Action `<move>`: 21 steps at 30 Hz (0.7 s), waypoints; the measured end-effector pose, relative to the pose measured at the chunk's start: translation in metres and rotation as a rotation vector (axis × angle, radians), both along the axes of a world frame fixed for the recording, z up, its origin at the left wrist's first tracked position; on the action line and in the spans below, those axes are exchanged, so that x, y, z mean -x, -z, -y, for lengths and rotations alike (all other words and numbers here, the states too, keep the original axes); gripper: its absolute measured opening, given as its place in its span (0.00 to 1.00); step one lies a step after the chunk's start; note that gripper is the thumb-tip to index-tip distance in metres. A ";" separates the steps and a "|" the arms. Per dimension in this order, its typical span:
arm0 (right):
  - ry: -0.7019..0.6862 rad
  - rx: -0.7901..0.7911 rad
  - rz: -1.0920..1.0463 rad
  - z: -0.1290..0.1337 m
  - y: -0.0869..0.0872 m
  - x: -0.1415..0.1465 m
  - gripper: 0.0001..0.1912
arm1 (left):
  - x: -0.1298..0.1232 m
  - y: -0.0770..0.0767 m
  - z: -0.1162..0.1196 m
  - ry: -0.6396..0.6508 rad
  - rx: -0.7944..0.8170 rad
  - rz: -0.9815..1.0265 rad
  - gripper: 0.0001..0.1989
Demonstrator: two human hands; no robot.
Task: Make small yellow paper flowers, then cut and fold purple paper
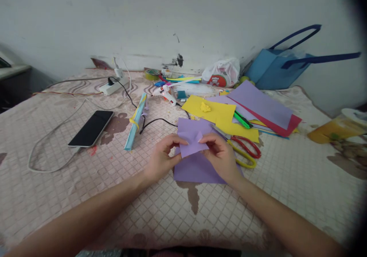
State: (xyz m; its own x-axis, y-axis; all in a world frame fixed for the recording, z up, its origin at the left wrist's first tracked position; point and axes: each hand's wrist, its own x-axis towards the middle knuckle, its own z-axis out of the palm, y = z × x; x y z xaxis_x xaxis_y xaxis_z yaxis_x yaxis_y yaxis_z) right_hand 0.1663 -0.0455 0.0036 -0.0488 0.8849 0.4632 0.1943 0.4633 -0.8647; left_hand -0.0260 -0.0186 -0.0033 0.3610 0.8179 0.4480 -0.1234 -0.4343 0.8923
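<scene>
A small purple paper piece [192,143] is held up between both hands. My left hand [165,154] pinches its left edge with thumb and fingers. On the opposite side, my right hand [219,153] grips the paper, which is creased near those fingertips. Beneath the hands lies a larger purple sheet [197,171]. Scissors with red and yellow handles [247,146] rest just right of my right hand, their blades pointing up-left. Behind them are yellow sheets [219,113] with a small crumpled yellow piece [204,107] on top.
A phone [91,129] on a cable and a rolled blue paper strip [135,125] lie left. A glue gun [168,95], power strip [114,87], and plastic bag [222,73] stand behind. Right are a green cutter [242,119], stacked paper [262,104], a blue bag [275,71] and a cup [329,130].
</scene>
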 end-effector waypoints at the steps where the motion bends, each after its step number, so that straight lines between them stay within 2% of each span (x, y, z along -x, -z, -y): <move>1: -0.005 -0.014 -0.001 0.000 0.000 0.001 0.06 | 0.000 0.000 0.000 -0.005 -0.015 -0.005 0.10; 6: -0.038 -0.062 -0.019 0.003 0.000 0.003 0.10 | 0.000 -0.003 0.001 -0.031 -0.039 0.016 0.07; 10: -0.011 -0.035 -0.049 0.005 -0.003 0.007 0.07 | -0.001 -0.004 0.004 -0.057 -0.014 0.038 0.06; 14: 0.075 0.085 -0.066 0.007 -0.004 0.013 0.04 | -0.004 -0.006 0.006 -0.126 0.065 0.036 0.03; 17: 0.090 0.198 -0.116 0.007 -0.002 0.016 0.08 | -0.007 -0.008 0.007 -0.160 0.164 0.067 0.06; 21: 0.117 0.323 -0.176 0.006 0.003 0.018 0.13 | -0.012 -0.011 0.008 -0.140 0.345 0.133 0.09</move>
